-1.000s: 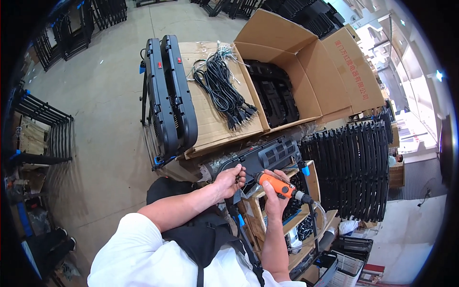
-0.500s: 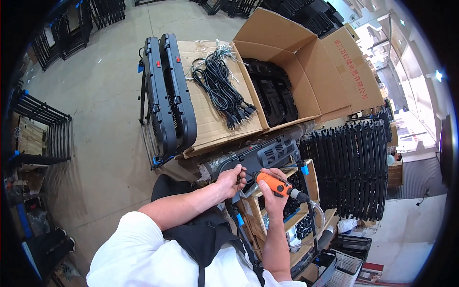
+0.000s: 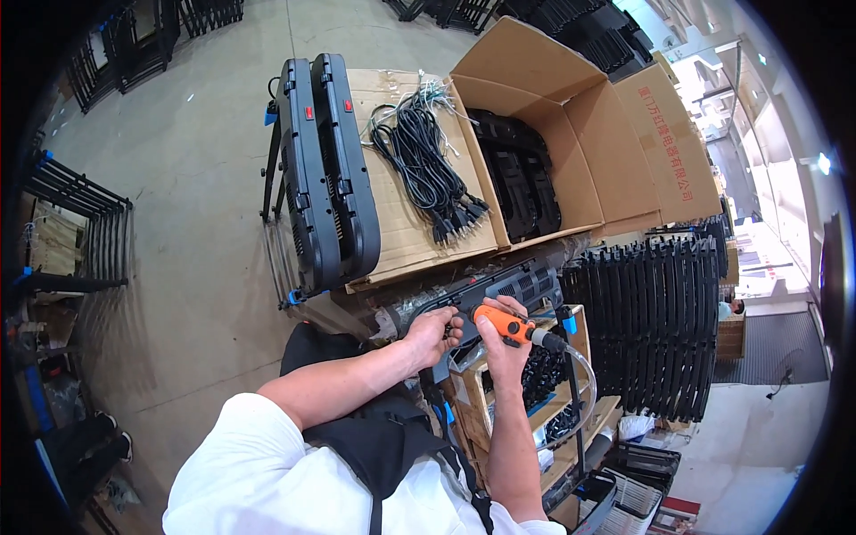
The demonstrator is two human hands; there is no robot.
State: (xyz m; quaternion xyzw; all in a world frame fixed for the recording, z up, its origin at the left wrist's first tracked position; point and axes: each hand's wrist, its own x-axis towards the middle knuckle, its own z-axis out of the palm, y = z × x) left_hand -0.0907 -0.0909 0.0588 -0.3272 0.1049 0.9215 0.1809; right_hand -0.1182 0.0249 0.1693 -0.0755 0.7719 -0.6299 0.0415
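My right hand (image 3: 506, 355) is wrapped round an orange air screwdriver (image 3: 501, 325), whose clear hose (image 3: 592, 379) curves down from its back end. The tool's front end points left, close to my left hand (image 3: 433, 334). The fingers of that hand are curled together; small dark bits show at the fingertips, too small to name. Both hands are over a long black plastic housing (image 3: 524, 283) with vent slots and a small red switch. The tool's tip is hidden, so I cannot tell whether it touches the housing.
Beyond the housing, a cardboard surface (image 3: 383, 254) bears bundled black power cords (image 3: 428, 169) and two upright black housings (image 3: 332, 178). An open carton (image 3: 615, 169) holds black plastic parts. Wooden bins (image 3: 490, 419) of small dark parts stand near my right arm, with stacked black frames (image 3: 642, 330) farther right.
My right hand and the screwdriver have shifted slightly left and up, nearer my left hand. My left hand stays almost in place, and the view has turned a little.
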